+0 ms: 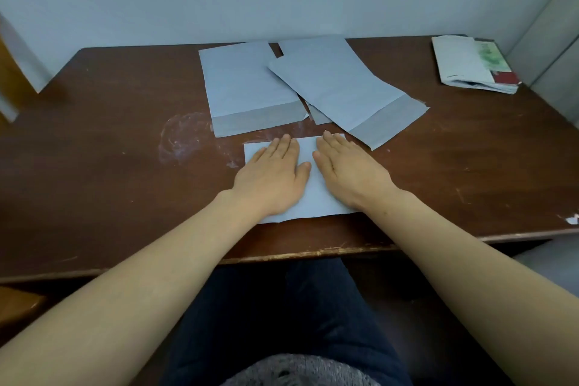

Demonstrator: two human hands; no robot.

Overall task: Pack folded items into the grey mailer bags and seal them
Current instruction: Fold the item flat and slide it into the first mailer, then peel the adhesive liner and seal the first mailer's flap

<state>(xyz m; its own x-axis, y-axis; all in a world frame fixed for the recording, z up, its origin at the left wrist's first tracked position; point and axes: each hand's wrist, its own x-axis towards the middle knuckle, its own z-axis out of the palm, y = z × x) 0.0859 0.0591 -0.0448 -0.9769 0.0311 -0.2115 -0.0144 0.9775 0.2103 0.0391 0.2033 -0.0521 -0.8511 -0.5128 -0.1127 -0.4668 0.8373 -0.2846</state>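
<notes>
A person sits at a brown wooden tabletop (109,172), both bare forearms reaching forward. A pale grey mailer bag (313,200) lies flat on the tabletop directly in front of them. The left hand (272,175) and right hand (351,172) lie palm down on it side by side, thumbs nearly meeting. The fingers (282,147) are straight and together, grasping nothing, and point away from the person. This bag's edges sit square to the person. Its long axis seems to run away from them, though the hands hide much of it.

Just beyond this bag, to the left, a second mailer (247,88) lies lengthwise, away from the person, its darker flap strip at the end nearest the bag. Beyond and to the right, a tilted mailer (338,84) lies on a diagonal, its flap end pointing toward the near right. It partly covers a third mailer (310,45).

Left of the pressed bag is a whitish smear (181,142). Far to its right and beyond it sits a stack of papers (470,66).
</notes>
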